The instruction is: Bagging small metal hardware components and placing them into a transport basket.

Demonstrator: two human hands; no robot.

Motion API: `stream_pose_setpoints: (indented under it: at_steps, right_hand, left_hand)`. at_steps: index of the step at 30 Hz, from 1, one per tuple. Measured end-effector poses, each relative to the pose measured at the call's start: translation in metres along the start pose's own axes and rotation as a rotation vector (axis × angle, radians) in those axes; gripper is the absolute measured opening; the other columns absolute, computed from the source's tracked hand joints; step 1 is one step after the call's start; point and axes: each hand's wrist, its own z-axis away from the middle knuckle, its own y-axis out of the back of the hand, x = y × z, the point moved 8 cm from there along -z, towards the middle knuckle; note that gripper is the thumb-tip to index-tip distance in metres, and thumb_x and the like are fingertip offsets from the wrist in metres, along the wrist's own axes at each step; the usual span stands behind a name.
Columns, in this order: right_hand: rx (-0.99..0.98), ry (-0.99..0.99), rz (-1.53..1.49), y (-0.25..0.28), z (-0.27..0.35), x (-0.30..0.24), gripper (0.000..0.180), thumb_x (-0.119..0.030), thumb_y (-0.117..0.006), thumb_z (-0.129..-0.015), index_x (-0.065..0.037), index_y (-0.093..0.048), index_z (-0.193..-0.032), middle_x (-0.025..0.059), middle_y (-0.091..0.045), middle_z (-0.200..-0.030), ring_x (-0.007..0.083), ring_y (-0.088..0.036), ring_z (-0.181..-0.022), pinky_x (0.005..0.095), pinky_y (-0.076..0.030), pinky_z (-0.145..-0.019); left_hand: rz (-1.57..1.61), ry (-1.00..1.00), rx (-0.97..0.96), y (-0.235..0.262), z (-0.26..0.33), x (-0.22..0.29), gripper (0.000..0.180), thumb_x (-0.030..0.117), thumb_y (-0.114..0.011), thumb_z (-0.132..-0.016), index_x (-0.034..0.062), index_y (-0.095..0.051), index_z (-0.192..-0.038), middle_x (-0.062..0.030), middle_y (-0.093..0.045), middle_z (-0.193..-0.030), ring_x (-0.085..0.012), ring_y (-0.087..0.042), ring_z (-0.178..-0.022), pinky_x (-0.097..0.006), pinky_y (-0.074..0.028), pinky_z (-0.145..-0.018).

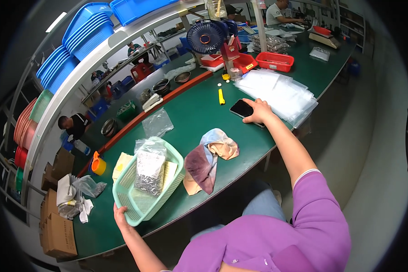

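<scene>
My left hand (121, 218) is closed on the near left corner of a pale green plastic basket (143, 216). Inside the basket, a clear plastic bag (149, 170) full of small dark metal pieces lies beside a yellowish paper. Farther right, my right hand (259, 111) grips the right end of a black smartphone (241, 108), which lies flat on the green table; the hand covers part of it. Between my hands sits a crumpled multicoloured cloth (208, 158), touched by neither.
A stack of clear plastic bags (279, 93) lies beyond the phone, near a yellow cutter (221, 96) and red trays (274, 61). Past the basket are an empty bag (157, 122) and an orange cup (98, 164). Cardboard boxes (59, 233) stand left. Other people work farther off.
</scene>
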Motion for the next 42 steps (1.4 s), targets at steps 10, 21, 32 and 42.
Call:
stream_pose_setpoints:
  at_steps: [10, 21, 32, 42]
  right_hand:
    - [0.125, 0.032, 0.031, 0.008, 0.029, 0.004, 0.105, -0.049, -0.072, -0.053, -0.012, -0.019, -0.135, 0.0192, -0.046, -0.113, 0.0329, -0.043, -0.107, 0.0408, -0.034, -0.092]
    - [0.070, 0.030, 0.014, 0.014, 0.010, 0.008, 0.099, -0.040, -0.073, -0.054, -0.007, -0.022, -0.133, 0.0196, -0.045, -0.114, 0.0345, -0.044, -0.104, 0.0402, -0.035, -0.090]
    - [-0.117, 0.263, -0.095, 0.014, -0.010, -0.003, 0.098, -0.036, -0.074, -0.051, -0.020, -0.025, -0.133, 0.0155, -0.043, -0.108, 0.0335, -0.041, -0.099, 0.0402, -0.034, -0.088]
    - [-0.133, 0.417, -0.075, 0.078, -0.011, -0.036, 0.092, -0.037, -0.073, -0.056, -0.005, -0.028, -0.130, 0.0199, -0.039, -0.118, 0.0352, -0.038, -0.110, 0.0418, -0.030, -0.094]
  left_hand:
    - [-0.003, 0.005, 0.000, 0.014, -0.008, -0.011, 0.061, 0.000, -0.042, -0.060, -0.0038, -0.037, -0.121, -0.0159, -0.053, -0.105, -0.0266, -0.053, -0.092, -0.034, -0.044, -0.082]
    - [0.020, 0.063, 0.021, -0.002, 0.004, -0.003, 0.063, 0.001, -0.043, -0.060, -0.0019, -0.036, -0.123, -0.0162, -0.052, -0.108, -0.0276, -0.053, -0.094, -0.036, -0.043, -0.085]
    - [-0.056, 0.059, 0.048, 0.016, 0.017, -0.001, 0.072, 0.004, -0.044, -0.056, -0.0024, -0.029, -0.126, -0.0171, -0.048, -0.113, -0.0281, -0.050, -0.099, -0.034, -0.039, -0.088]
    - [-1.072, 0.187, 0.416, 0.021, 0.036, 0.010, 0.039, 0.003, -0.058, -0.069, -0.0031, -0.042, -0.105, -0.0186, -0.058, -0.093, -0.0299, -0.058, -0.083, -0.036, -0.045, -0.075]
